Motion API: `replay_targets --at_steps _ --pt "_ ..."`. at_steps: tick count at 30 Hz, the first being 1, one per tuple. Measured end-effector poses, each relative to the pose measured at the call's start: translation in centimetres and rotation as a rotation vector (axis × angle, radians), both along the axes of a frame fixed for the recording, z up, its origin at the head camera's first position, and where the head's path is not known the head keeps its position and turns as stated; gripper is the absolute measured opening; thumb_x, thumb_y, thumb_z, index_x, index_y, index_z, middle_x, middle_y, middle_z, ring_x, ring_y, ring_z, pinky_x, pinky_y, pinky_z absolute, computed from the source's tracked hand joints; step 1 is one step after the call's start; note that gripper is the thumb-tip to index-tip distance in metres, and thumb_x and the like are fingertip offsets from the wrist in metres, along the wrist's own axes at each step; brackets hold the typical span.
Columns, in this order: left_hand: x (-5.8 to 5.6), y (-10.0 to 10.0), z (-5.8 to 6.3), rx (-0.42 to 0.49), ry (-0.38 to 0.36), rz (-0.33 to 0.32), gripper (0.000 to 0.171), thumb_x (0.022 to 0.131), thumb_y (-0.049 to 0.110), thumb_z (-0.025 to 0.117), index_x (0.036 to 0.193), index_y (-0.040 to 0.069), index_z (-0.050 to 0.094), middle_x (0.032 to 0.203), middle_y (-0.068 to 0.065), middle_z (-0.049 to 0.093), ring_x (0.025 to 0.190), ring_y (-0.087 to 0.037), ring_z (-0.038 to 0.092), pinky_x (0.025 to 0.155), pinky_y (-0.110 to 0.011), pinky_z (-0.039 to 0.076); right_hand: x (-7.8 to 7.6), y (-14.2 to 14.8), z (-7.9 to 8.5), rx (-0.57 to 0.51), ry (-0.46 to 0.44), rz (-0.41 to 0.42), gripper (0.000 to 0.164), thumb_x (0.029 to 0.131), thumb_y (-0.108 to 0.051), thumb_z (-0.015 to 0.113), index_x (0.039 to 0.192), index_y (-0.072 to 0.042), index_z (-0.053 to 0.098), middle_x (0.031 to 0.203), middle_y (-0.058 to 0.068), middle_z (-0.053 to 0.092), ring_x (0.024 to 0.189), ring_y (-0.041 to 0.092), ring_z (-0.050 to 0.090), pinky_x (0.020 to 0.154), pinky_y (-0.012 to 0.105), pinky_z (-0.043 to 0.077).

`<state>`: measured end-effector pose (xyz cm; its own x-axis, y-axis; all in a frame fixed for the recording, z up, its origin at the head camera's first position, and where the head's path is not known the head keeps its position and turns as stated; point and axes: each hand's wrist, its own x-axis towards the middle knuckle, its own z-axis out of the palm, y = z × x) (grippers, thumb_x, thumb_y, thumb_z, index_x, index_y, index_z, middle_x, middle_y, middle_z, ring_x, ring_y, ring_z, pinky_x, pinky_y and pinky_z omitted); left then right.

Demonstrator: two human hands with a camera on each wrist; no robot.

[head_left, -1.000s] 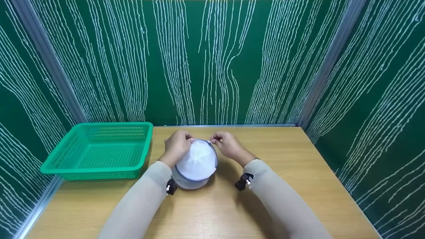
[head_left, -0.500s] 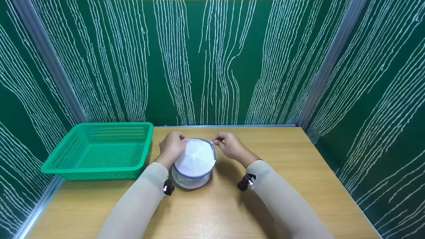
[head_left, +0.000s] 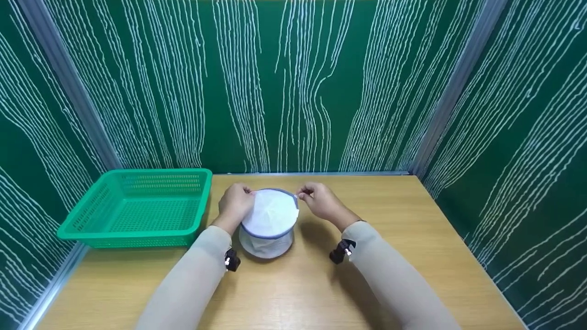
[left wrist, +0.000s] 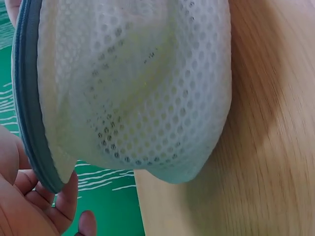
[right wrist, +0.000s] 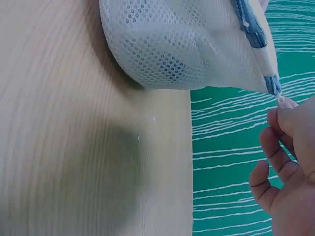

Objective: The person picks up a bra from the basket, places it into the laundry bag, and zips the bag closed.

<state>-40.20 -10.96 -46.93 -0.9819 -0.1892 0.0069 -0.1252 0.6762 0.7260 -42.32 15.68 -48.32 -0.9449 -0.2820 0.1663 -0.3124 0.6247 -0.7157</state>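
A white mesh laundry bag [head_left: 270, 213] with a round top and a blue-grey zipper [left wrist: 32, 98] round its rim stands on the table, its top tilted. My left hand [head_left: 235, 201] grips the rim at the upper left; in the left wrist view its fingers [left wrist: 63, 206] curl round the zipper edge. At the rim's upper right, my right hand [head_left: 318, 199] pinches the small zipper pull [right wrist: 281, 100] between thumb and finger, the other fingers loosely curled. Through the mesh in the left wrist view, something yellowish shows faintly inside; its kind is unclear.
A green plastic basket [head_left: 137, 234] stands left of the bag, close to my left forearm. The wooden table [head_left: 390, 211] ends at green walls [head_left: 293, 91] with white wavy lines, which rise behind and on both sides.
The bag's top has tipped up away from me, so more of its mesh side shows. My left hand has shifted slightly left along the rim; my right hand has moved slightly right.
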Motion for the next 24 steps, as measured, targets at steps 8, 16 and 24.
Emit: replay_targets --at_steps 8,16,24 --pt "0.1 1.5 -0.3 -0.003 0.059 -0.139 0.033 0.115 0.024 0.061 0.142 0.011 0.076 0.152 -0.012 0.07 0.148 -0.035 0.064 0.129 -0.056 0.05 -0.3 0.0 -0.1 -0.036 0.048 0.008 0.011 0.114 -0.007 0.067 0.115 -0.005 0.077 0.118 0.014 0.08 0.118 0.03 0.075 0.107 0.047 0.065" --pt "0.2 3.3 0.7 -0.123 0.122 -0.27 0.035 0.119 0.028 0.058 0.146 0.015 0.076 0.152 -0.009 0.072 0.151 -0.035 0.061 0.132 -0.064 0.04 -0.5 -0.4 -0.1 -0.018 0.059 0.027 0.011 0.113 -0.007 0.068 0.116 -0.005 0.078 0.119 0.013 0.081 0.122 0.032 0.076 0.109 0.048 0.064" --pt "-0.2 4.5 1.5 -0.175 0.112 -0.307 0.027 0.117 0.026 0.066 0.136 0.017 0.082 0.146 -0.005 0.076 0.146 -0.03 0.064 0.133 -0.059 0.038 -0.3 -1.0 0.6 -0.001 0.063 0.049 0.011 0.113 -0.006 0.068 0.115 -0.006 0.079 0.117 0.012 0.082 0.12 0.031 0.077 0.108 0.048 0.065"
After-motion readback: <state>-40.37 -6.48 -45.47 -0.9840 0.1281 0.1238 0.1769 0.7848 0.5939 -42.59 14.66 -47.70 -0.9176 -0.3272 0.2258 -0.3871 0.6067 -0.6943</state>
